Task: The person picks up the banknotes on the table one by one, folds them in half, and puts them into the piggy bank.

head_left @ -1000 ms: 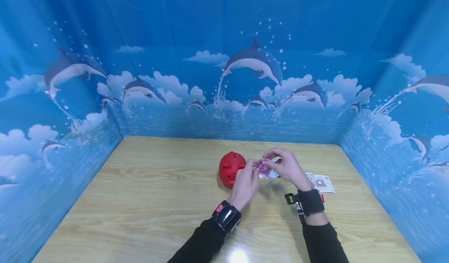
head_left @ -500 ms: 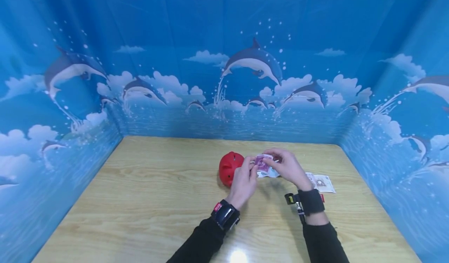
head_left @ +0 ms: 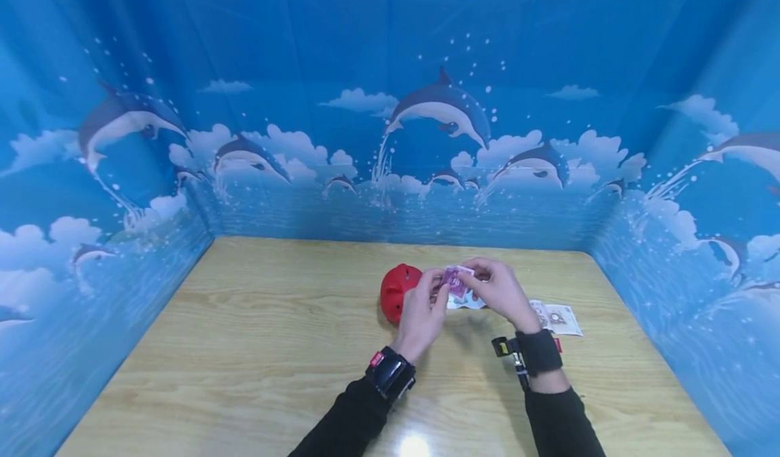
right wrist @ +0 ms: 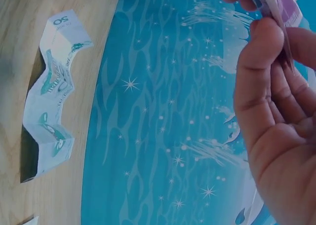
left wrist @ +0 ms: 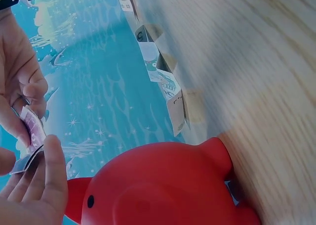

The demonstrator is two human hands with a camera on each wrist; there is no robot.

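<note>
Both hands pinch a small folded purple banknote (head_left: 453, 281) above the table, right of a red piggy bank (head_left: 397, 296). My left hand (head_left: 422, 313) grips the note's left side, close to the piggy bank; its thumb and fingers show around the folded paper (left wrist: 33, 128) in the left wrist view. My right hand (head_left: 502, 294) pinches the right side between thumb and fingers. Below the hands lies a zigzag-creased green banknote (right wrist: 55, 89), standing in ridges on the wood. The piggy bank has a slot on top and is partly hidden by my left hand.
More pale banknotes (head_left: 563, 319) lie flat on the wooden table (head_left: 274, 349), right of my right hand and partly behind its wrist. Blue dolphin-print curtains (head_left: 390, 206) enclose the back and both sides. Each wrist wears a dark strapped device.
The purple banknote has shifted and turned between the fingers, its printed face coming more into view. My left hand has moved slightly up. The piggy bank and table notes stay put.
</note>
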